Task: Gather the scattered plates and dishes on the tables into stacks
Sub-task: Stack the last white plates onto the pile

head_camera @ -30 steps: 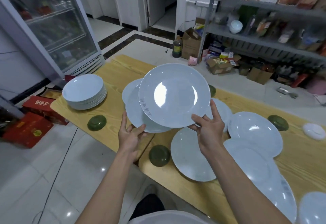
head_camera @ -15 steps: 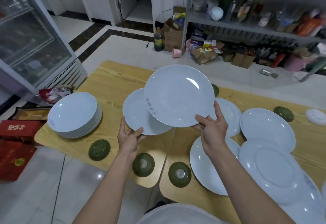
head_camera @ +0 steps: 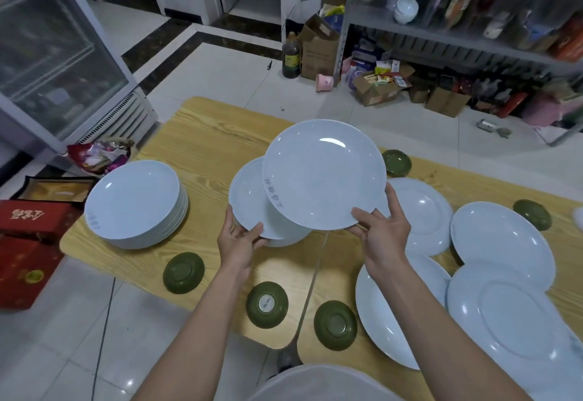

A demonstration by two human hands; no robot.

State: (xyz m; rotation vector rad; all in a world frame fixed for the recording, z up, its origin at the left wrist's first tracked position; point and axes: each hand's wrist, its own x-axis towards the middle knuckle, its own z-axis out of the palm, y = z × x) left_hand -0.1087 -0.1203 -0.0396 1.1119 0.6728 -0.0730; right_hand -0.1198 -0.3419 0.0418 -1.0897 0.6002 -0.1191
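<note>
Carefully, the right hand (head_camera: 383, 235) is pinching a glazed white plate (head_camera: 323, 173) by its rim above the table (head_camera: 205, 135); the left hand (head_camera: 238, 239) is gripping a small stack (head_camera: 252, 202). They're looking slick and breakable, so rim holds seem safest.

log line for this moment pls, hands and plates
left hand: holds plate pile | right hand: holds raised plate | tall stack: on table, left

A dark bottle (head_camera: 290, 59) stands on the floor beside a cardboard box (head_camera: 318, 50), near a tipped pink cup (head_camera: 324, 83).
</note>
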